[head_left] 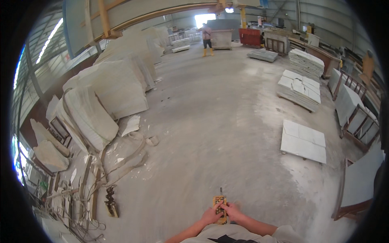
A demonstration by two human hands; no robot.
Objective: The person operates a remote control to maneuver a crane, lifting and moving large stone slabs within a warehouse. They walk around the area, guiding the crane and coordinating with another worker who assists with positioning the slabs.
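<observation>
A yellow handheld remote control [219, 199] with dark buttons and a short black antenna is held upright in front of my body. My left hand [210, 216] is closed around its left side, its thumb on the button face. From the right, my right hand [234, 212] grips the same remote control, and its thumb also lies over the buttons. The fingers behind the remote control are hidden. Both forearms come up from the lower edge.
Large pale stone slabs [111, 87] lean along the left, with straps [135, 158] and broken pieces below. On the right lie stacked white slabs [303, 139] and loaded metal racks [351, 109]. A person in yellow boots [207, 38] stands far ahead, near a red bin [249, 36].
</observation>
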